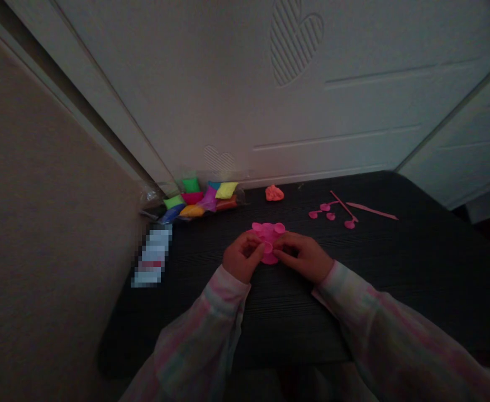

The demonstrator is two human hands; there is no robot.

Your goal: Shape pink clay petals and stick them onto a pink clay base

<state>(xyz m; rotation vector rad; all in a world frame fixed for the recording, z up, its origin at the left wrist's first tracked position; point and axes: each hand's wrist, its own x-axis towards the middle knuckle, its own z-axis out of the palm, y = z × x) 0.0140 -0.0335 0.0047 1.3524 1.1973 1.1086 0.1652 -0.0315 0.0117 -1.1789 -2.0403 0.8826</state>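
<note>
A bright pink piece [270,260] with rounded, ear-like discs along its far edge lies on the dark table in front of me. At its near side is a small pink cup-like disc [267,247]. My left hand [243,255] pinches the disc from the left, thumb and fingertips closed at its rim. From the right, my right hand [305,254] meets the same disc with thumb and forefinger closed together. Parts of the pink piece are hidden behind my fingers.
Colourful clay packets [192,210] in clear plastic lie at the back left, near a blurred pale packet [152,257]. An orange lump [274,193] sits at the back. Pink spoon-like pieces [325,207] and a thin pink stick [372,210] lie right. White panels stand behind.
</note>
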